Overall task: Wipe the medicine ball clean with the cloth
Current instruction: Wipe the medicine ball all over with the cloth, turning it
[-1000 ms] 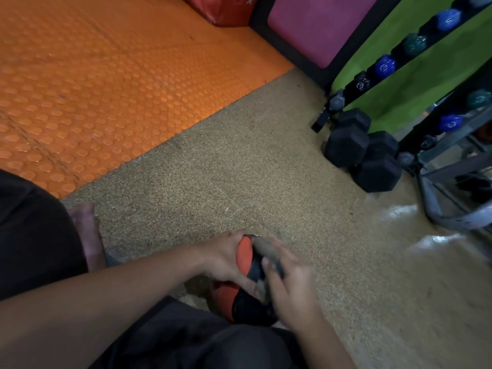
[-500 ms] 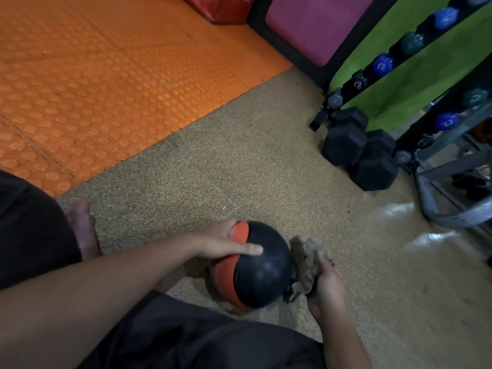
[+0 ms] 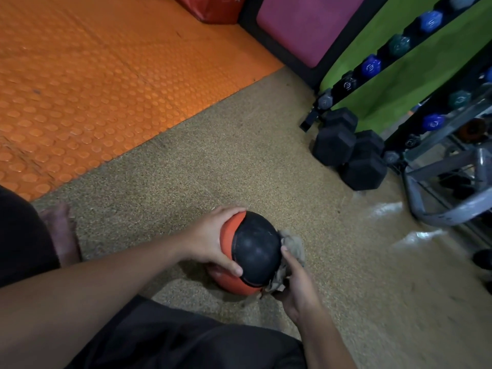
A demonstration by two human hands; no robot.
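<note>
A black and orange medicine ball (image 3: 254,249) sits low in the middle of the view, just above the speckled floor. My left hand (image 3: 213,243) grips its left side, thumb across the front and fingers over the top. A crumpled grey-brown cloth (image 3: 290,255) is pressed against the ball's right side. My right hand (image 3: 298,286) holds the cloth from behind and below, with its thumb on the ball's edge. The underside of the ball is hidden.
Black hex dumbbells (image 3: 348,150) lie on the floor at the right, by a rack of small coloured dumbbells (image 3: 372,65). A grey metal frame (image 3: 447,209) curves along the right edge. Orange studded matting (image 3: 106,75) covers the upper left. My foot (image 3: 60,230) rests at the left.
The ball has turned so more of the black panel faces up. My left hand shifted its grip, and my right hand moved the cloth from the top to the ball's right side.
</note>
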